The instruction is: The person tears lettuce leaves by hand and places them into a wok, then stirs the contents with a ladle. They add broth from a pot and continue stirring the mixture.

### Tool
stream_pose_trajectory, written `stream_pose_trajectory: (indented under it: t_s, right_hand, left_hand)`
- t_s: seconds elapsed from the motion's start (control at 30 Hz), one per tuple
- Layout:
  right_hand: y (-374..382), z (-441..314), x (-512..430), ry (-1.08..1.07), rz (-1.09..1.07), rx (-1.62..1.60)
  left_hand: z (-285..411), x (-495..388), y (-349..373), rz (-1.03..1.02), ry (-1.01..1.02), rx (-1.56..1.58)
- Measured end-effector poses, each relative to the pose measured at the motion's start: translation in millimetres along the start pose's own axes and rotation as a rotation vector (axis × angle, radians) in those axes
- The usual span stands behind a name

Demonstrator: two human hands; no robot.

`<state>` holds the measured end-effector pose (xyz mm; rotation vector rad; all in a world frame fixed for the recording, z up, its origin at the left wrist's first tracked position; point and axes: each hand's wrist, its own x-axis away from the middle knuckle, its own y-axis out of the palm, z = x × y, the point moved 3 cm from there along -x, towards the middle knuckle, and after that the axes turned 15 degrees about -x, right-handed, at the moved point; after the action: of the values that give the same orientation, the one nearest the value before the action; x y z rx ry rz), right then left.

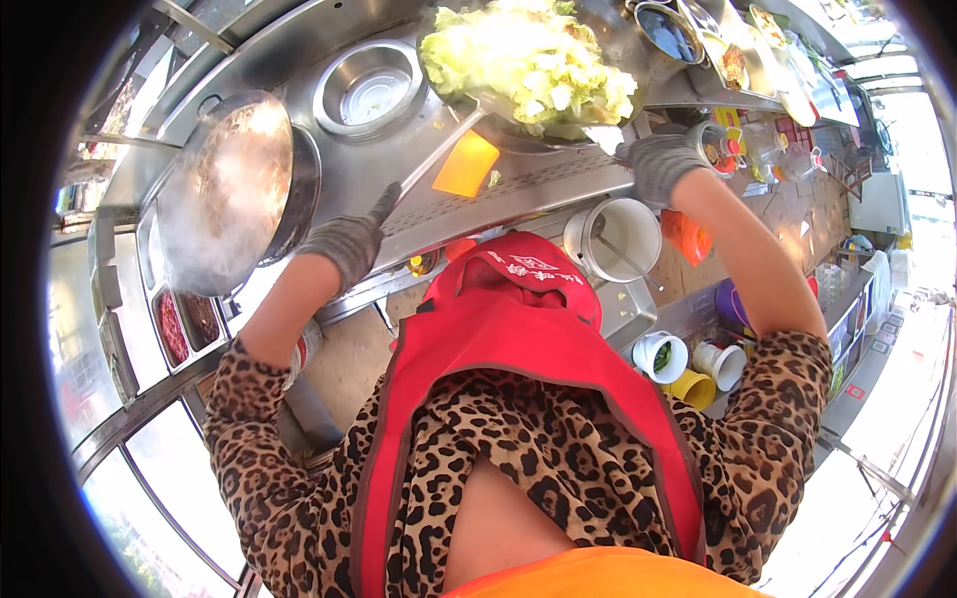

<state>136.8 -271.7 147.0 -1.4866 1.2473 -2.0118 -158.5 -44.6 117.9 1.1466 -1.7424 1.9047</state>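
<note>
My left hand, in a grey knit glove, is closed on the long handle of a metal cooking utensil. The far end of this utensil reaches the near edge of a large wok heaped with chopped cabbage. My right hand, gloved alike, is closed at the wok's right near side on what looks like a handle wrapped in pale cloth, mostly hidden by the fingers. An orange-yellow cloth lies on the steel counter beside the utensil's handle.
A steaming pan of food stands at the left, with an empty steel basin between it and the wok. Trays of red food sit at the far left. A white bucket holding a rod stands below the counter. A metal pot stands right of the wok.
</note>
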Motion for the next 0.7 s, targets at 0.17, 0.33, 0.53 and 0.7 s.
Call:
stream_pose_trajectory:
  t_s: [0.17, 0.33, 0.53, 0.7]
  right_hand:
    - [29.3, 9.8, -62.1, 0.038, 0.044, 0.001]
    - [37.5, 18.0, -80.1, 0.097, 0.122, -0.059]
    - [-2.2, 58.4, -19.3, 0.145, -0.002, -0.103]
    - [-56.6, 104.5, 53.0, -0.038, 0.176, -0.498]
  left_hand:
    - [21.1, -49.2, 1.2, 0.062, 0.042, 0.015]
    - [42.9, -74.8, -0.9, 0.167, 0.032, 0.031]
    - [23.3, -4.6, 19.4, 0.065, -0.02, 0.152]
    - [-10.7, 37.5, 22.7, 0.32, 0.034, 0.429]
